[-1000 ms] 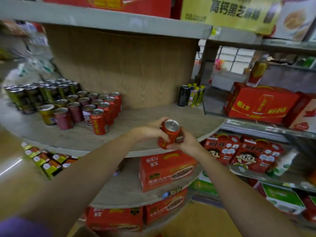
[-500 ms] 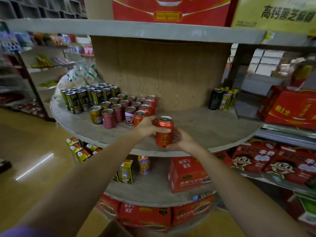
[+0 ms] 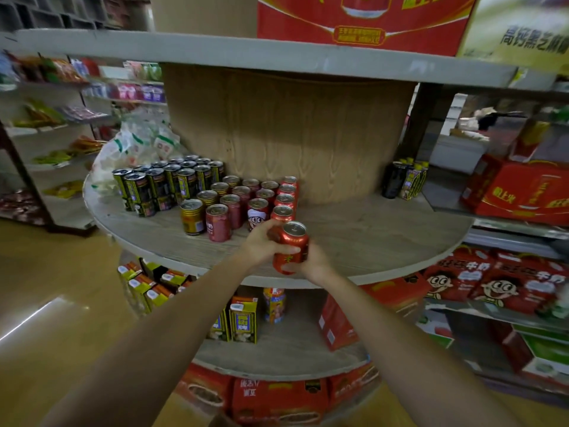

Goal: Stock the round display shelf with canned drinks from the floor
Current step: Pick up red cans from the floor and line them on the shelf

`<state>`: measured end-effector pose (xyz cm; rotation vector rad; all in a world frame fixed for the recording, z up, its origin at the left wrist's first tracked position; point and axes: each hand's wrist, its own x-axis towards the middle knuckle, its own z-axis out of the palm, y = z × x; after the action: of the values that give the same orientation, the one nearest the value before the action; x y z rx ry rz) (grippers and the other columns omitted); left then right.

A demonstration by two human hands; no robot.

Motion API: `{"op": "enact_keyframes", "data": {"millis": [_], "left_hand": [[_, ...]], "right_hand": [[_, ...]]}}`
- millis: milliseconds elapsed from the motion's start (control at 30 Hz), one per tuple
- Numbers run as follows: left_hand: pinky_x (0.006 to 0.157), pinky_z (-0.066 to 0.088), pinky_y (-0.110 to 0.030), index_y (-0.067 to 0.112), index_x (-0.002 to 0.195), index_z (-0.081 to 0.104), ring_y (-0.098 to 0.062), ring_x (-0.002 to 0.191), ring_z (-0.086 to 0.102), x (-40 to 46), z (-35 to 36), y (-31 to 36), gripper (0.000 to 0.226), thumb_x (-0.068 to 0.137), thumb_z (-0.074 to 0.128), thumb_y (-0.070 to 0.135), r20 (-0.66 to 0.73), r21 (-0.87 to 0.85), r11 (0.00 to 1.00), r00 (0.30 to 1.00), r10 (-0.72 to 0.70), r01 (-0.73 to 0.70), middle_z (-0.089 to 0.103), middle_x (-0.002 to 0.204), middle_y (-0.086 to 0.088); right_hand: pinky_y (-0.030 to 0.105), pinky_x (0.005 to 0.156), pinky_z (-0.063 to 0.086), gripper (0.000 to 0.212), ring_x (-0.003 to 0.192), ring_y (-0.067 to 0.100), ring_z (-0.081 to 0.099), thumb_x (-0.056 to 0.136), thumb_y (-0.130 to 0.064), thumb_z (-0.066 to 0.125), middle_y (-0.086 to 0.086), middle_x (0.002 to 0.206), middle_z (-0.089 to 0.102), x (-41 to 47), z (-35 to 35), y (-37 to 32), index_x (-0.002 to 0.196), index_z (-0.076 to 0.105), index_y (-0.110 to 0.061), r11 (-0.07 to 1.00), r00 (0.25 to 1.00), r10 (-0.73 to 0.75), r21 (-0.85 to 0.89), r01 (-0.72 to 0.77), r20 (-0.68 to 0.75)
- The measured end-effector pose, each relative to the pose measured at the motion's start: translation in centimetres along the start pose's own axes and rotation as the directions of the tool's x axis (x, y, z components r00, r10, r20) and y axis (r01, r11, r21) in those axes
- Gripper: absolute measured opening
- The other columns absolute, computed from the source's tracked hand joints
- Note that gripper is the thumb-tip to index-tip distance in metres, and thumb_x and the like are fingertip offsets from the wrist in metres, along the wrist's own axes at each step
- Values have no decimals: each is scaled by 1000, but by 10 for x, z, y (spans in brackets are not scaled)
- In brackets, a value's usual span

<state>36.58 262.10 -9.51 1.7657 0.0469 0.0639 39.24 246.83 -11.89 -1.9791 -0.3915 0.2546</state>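
Both bare forearms reach forward from the near edge toward the middle of the scene, converging as they go. The left hand [image 3: 261,241] comes in from the near left, its fingers curled round the left side of a red can [image 3: 291,246], thumb laid across the can's front. The right hand [image 3: 311,260] comes in from the near right and sits lower, cupping the can's lower right side from behind, with a fingertip showing at its base. The two wrists are close together, the hands nearly touching around the tilted can.

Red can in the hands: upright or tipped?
Roughly upright, slightly tilted: the red can shows its lid on top, gripped by the left hand and right hand.
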Motion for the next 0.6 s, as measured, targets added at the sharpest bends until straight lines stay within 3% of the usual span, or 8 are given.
{"op": "enact_keyframes", "data": {"millis": [100, 167, 333, 467, 600], "left_hand": [[69, 49, -12, 12, 119, 58, -5, 94, 61, 3, -16, -7, 61, 65, 86, 2, -13, 59, 998, 1000, 22, -21, 63, 97, 9], [74, 50, -16, 8, 122, 59, -14, 102, 63, 9, -26, -11, 65, 64, 88, 4, -8, 101, 995, 1000, 24, -23, 64, 99, 6], [91, 51, -30, 13, 121, 61, -13, 105, 62, 21, -33, -8, 68, 60, 91, 13, 39, 199, 979, 999, 24, -32, 67, 110, 2], [94, 50, -30, 23, 104, 66, -12, 104, 64, 29, -27, 3, 49, 62, 90, 14, 99, 276, 958, 994, 48, -74, 69, 105, 6], [98, 51, -40, 16, 108, 70, -15, 103, 66, 38, -24, 0, 59, 54, 93, 20, 97, 357, 933, 995, 10, -44, 72, 108, 1]], "right_hand": [[28, 94, 37, 74, 127, 21, 50, 75, -4, 79, 5, 137, 54, 7, 17, -6, 139, 42, -12, 1000, 1000, 17, -24, -17, -12], [27, 93, 37, 71, 128, 22, 50, 77, -4, 78, 6, 137, 54, 11, 25, -10, 138, 43, -13, 999, 999, 22, -38, -24, -32], [33, 99, 40, 77, 126, 22, 52, 69, -7, 85, 4, 134, 56, 19, 27, -13, 136, 46, -13, 993, 997, 46, -104, -52, -65], [42, 107, 41, 75, 124, 21, 53, 69, -9, 86, 4, 132, 58, 23, 15, -13, 134, 49, -14, 980, 993, 90, -171, -102, -78], [45, 108, 42, 76, 124, 21, 54, 67, -12, 87, 3, 131, 60, 31, 16, -6, 133, 50, -16, 972, 991, 119, -197, -128, -60]]}}
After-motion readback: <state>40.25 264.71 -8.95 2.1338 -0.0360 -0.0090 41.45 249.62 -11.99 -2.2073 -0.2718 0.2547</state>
